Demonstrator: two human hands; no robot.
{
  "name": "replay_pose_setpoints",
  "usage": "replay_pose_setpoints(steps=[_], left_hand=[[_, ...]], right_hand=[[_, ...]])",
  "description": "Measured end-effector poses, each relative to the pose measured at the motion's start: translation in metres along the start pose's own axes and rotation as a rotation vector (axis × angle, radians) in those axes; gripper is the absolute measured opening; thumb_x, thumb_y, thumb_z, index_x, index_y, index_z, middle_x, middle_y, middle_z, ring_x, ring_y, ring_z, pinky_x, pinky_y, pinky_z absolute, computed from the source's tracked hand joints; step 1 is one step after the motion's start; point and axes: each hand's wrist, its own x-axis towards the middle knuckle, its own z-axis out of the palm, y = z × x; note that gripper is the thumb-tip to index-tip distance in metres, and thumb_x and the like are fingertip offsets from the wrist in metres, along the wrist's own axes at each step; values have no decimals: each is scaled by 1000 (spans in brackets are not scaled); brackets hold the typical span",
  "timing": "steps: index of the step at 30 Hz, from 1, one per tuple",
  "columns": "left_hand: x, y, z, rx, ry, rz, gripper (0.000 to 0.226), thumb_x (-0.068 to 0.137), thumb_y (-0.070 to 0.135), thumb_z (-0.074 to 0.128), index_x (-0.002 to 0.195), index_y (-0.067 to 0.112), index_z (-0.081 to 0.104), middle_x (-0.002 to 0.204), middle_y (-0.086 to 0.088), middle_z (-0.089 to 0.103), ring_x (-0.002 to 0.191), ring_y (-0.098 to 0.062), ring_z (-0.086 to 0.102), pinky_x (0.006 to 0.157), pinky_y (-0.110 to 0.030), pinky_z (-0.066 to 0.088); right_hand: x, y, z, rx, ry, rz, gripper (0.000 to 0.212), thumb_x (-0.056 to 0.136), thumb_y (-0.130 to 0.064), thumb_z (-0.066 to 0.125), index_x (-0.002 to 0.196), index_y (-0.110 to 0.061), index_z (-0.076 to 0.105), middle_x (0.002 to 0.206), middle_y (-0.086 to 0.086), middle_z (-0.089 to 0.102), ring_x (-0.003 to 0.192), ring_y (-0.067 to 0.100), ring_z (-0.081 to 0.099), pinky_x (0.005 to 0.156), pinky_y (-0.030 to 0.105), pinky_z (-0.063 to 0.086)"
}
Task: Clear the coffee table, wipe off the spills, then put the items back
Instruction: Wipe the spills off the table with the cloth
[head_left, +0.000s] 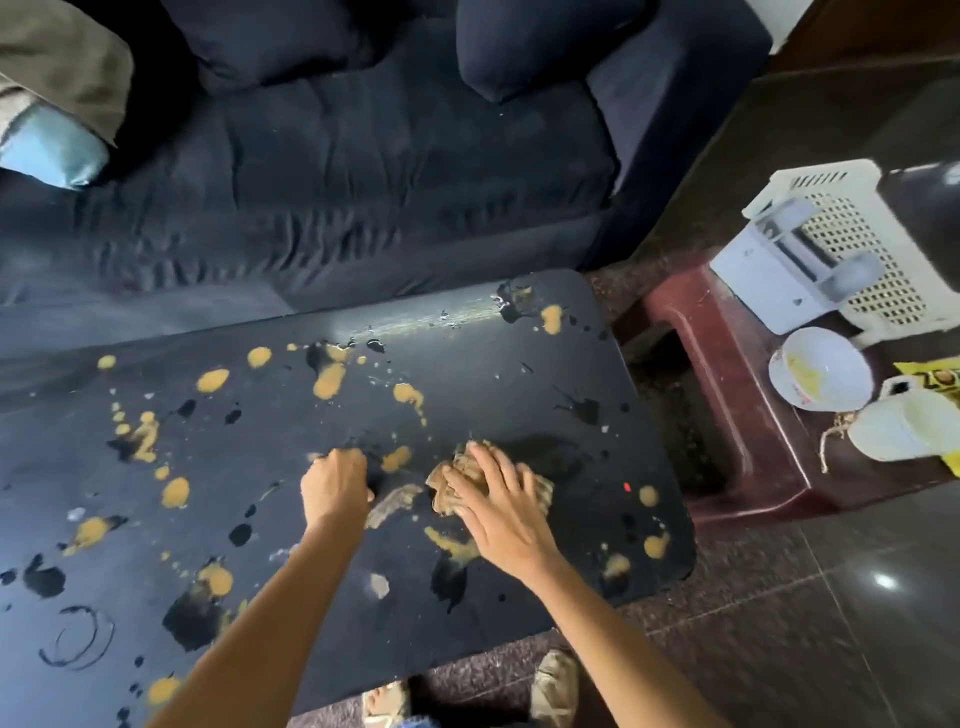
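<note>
The dark coffee table surface (519, 364) is the landmark here, bare of items and spattered all over with yellow-orange blobs (329, 380) and black wet patches (193, 621). Near its right-hand middle lies a crumpled brownish cloth (467, 480). The right hand (501, 506) rests flat on top of the cloth, fingers (506, 470) spread and extended, palm pressing down; its grip is wide open and closes around nothing, the cloth lying under the palm and fingers, with its edges showing past them at the far side and to the left. The left hand (335, 486) sits just to the left of the cloth on the same surface, curled into a loose fist with the knuckles up; whether it pinches a corner of the cloth or anything else cannot be told, since the fingers are tucked under. A smeared streak of the yellow spill (449, 545) lies just on the near side of the cloth, by the right wrist.

Off the right end of the surface stands a low reddish stool (727, 395). On it are a white bowl (821, 374) with yellowish residue inside, a pale cup (906, 423) lying tipped on its side, and a white perforated basket (852, 228) with a white and grey appliance-like thing (779, 265) against it; what else the basket holds cannot be seen.

Beyond the far edge of the surface runs a dark blue sofa (363, 182).
</note>
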Motion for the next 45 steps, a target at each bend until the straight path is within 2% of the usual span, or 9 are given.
replay_pose_setpoints(steps=[7, 10, 17, 24, 26, 29, 31, 39, 45], left_hand=[[24, 9, -12, -18, 33, 42, 23, 76, -3, 69, 99, 0, 67, 102, -17, 69, 99, -33, 65, 70, -34, 49], [25, 9, -8, -32, 36, 33, 21, 74, -8, 68, 94, -1, 67, 99, -17, 69, 96, -34, 66, 66, -34, 48], [18, 9, -5, -74, 43, 39, 19, 75, -5, 69, 94, -1, 67, 97, -18, 69, 94, -34, 66, 69, -34, 50], [13, 3, -7, -161, 61, 37, 21, 68, 0, 78, 86, -3, 67, 90, -20, 70, 88, -37, 66, 64, -33, 47], [12, 3, -7, -144, 52, 38, 20, 69, -1, 77, 86, -3, 68, 90, -20, 70, 88, -37, 67, 65, -34, 47], [11, 4, -12, -103, 22, 52, 24, 70, 5, 79, 90, 0, 67, 93, -17, 71, 90, -33, 67, 67, -33, 50], [11, 5, -16, -71, 4, 55, 31, 70, 10, 81, 96, 2, 66, 97, -15, 71, 94, -31, 67, 71, -33, 52], [13, 8, -17, 39, 17, 62, 31, 68, 10, 82, 95, 4, 68, 98, -12, 71, 95, -29, 68, 72, -33, 53], [16, 6, -13, 119, 2, 79, 22, 74, 10, 77, 93, 6, 68, 97, -10, 72, 94, -27, 68, 69, -31, 52]], right_hand=[[29, 98, -4, -10, 224, 919, 47, 83, -18, 61, 129, -24, 53, 138, 17, 44, 122, 38, 42, 88, 49, 39], [44, 66, 3, -1, 199, 936, 50, 82, -18, 61, 131, -24, 51, 141, 16, 41, 125, 37, 39, 90, 48, 36], [33, 43, 0, 64, 112, 276, 51, 80, -19, 65, 128, -28, 50, 135, 9, 48, 118, 32, 47, 84, 45, 44], [47, 72, 0, 166, 230, 1117, 55, 82, -9, 61, 133, -24, 50, 146, 16, 36, 130, 38, 34, 95, 48, 31], [52, 42, 1, 138, 217, 942, 58, 79, -12, 64, 134, -24, 47, 143, 16, 38, 128, 37, 35, 94, 48, 33], [30, 23, 8, 60, 63, 116, 56, 81, -20, 64, 134, -26, 46, 142, 12, 41, 125, 34, 40, 92, 47, 41], [25, 48, 4, 83, -2, -106, 53, 83, -22, 60, 135, -28, 46, 144, 8, 39, 127, 30, 40, 95, 48, 42], [79, 27, 3, 259, 218, 1069, 53, 84, -15, 59, 134, -29, 48, 147, 10, 34, 131, 33, 31, 99, 45, 28], [68, 9, 11, 219, 104, 39, 52, 80, -16, 66, 128, -28, 53, 137, 7, 45, 120, 28, 44, 92, 44, 41]])
